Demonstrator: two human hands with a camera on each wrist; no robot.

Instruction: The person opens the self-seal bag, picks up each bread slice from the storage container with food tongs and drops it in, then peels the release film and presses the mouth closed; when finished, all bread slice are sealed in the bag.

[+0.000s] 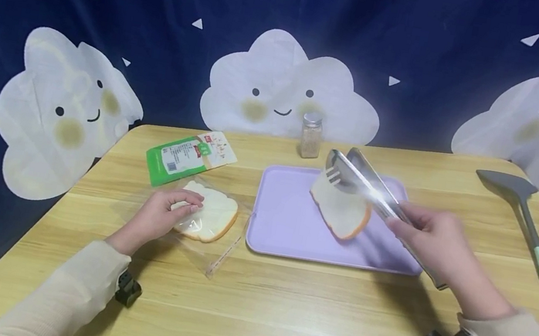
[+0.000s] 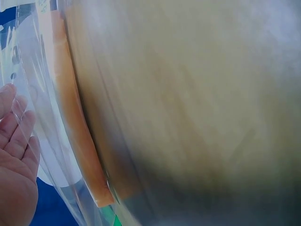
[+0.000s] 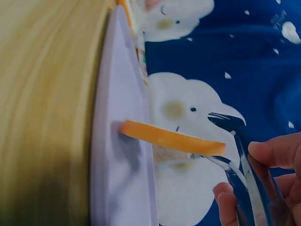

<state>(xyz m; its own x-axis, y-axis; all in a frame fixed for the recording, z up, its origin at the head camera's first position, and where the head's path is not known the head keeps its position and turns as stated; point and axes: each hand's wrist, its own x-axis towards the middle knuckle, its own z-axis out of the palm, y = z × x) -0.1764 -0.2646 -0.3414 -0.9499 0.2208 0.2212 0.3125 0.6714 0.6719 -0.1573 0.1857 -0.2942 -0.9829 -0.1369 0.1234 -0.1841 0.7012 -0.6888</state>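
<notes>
My left hand [image 1: 164, 211] pinches the film of a clear zip bag [image 1: 221, 258], with thumb and fingertips close together. Inside that bag lies a slice of bread [image 1: 216, 215]; its brown crust shows through plastic in the left wrist view. My right hand [image 1: 436, 240] holds metal tongs [image 1: 377, 193], one end shaped like a fork. A second bread slice [image 1: 339, 210] is over the purple tray [image 1: 280, 211]. In the right wrist view this slice [image 3: 171, 137] slants up from the tray, its lower edge at the surface, the spread tong ends above and below its raised edge.
A green and white packet [image 1: 188, 157] lies behind the bag. Behind the tray stands a small glass shaker [image 1: 311, 136] with a metal lid. At the table's right is a grey spatula [image 1: 534, 218] with a mint handle. A dark blue cloud-print curtain hangs behind the table.
</notes>
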